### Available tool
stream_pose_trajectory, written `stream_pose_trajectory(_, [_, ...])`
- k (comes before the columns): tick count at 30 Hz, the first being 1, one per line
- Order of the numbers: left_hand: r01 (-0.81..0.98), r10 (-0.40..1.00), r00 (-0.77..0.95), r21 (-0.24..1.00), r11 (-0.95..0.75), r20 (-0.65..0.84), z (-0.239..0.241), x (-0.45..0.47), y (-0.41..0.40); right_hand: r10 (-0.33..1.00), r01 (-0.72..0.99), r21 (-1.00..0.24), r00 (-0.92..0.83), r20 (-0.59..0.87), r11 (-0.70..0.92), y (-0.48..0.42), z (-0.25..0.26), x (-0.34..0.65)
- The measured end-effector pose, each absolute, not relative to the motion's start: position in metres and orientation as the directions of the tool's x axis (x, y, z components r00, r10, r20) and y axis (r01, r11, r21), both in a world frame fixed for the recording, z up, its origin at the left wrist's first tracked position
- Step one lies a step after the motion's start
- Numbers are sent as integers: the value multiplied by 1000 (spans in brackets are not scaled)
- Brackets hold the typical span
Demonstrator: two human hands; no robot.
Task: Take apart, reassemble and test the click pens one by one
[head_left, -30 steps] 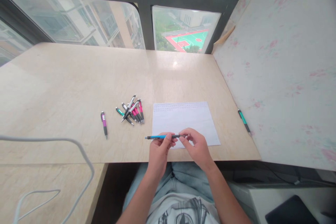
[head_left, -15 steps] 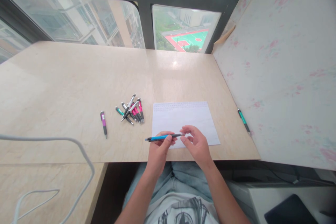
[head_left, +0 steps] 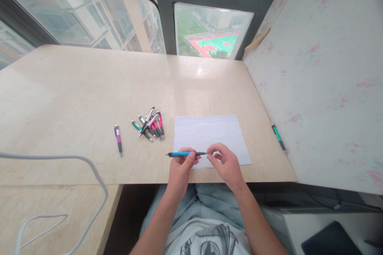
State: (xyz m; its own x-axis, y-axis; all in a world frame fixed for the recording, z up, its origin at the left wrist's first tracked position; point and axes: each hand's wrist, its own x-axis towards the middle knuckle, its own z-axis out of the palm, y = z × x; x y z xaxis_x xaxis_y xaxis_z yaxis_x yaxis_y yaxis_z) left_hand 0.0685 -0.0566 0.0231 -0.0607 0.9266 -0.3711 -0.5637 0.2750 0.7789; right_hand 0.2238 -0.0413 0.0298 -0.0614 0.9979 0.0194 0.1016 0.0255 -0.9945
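Observation:
A blue pen lies level in the air over the near edge of the desk. My left hand pinches its middle from below. My right hand has thumb and fingertips closed on the pen's dark right end. Both hands hover over the lower edge of a white sheet of paper with faint writing along its top.
A heap of several pens, pink, white and teal, lies left of the paper. A single purple pen lies further left, a teal pen at the right wall. A white cable loops at lower left. The beige desk runs to the windows.
The pen has levelled out from a slight tilt. My right hand's fingertips have closed back onto the pen's right end. The hands stay in the same place.

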Motion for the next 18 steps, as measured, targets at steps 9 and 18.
stream_pose_trajectory(9, [-584, 926, -67, 768, 265, -371, 20, 67, -56, 995, 95, -991, -18, -101, -99, -42, 34, 220])
stream_pose_trajectory(18, [-678, 942, -39, 701, 221, -334, 16, 61, -41, 996, 261, -963, 80, -46, -66, -12, 24, 231])
